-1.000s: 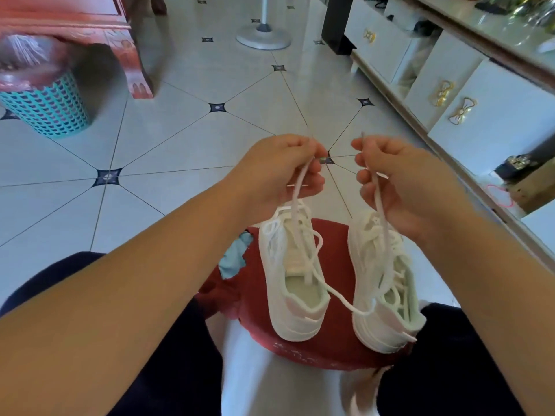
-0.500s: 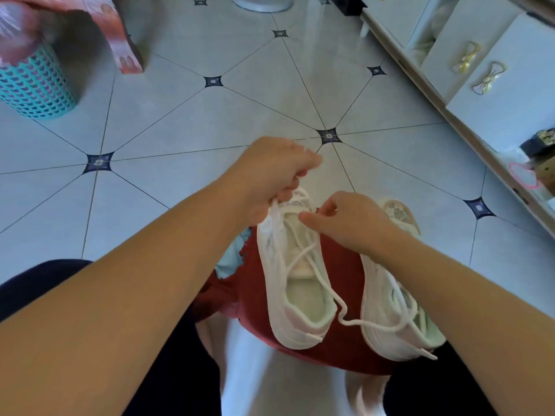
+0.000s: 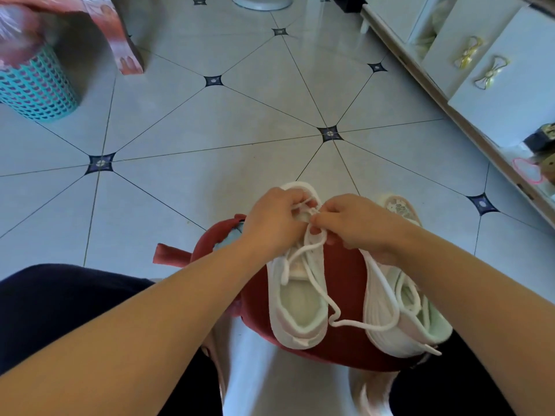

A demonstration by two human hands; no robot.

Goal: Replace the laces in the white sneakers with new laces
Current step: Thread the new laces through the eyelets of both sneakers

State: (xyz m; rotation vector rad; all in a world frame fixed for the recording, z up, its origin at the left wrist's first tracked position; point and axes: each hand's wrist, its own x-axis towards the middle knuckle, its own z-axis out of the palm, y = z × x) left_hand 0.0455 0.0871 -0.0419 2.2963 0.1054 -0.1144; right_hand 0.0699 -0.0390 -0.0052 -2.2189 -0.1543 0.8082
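Two white sneakers side by side (laces loose, trailing)

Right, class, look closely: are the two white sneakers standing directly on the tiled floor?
No, the left sneaker and the right sneaker both rest on the red stool, raised above the tiled floor.

Bare left hand and right hand, bare forearms, dark navy trousers on both legs.

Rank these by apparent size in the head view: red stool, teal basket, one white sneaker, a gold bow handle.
1. red stool
2. white sneaker and teal basket: unsure, since the basket is cropped and farther away
3. gold bow handle, smallest
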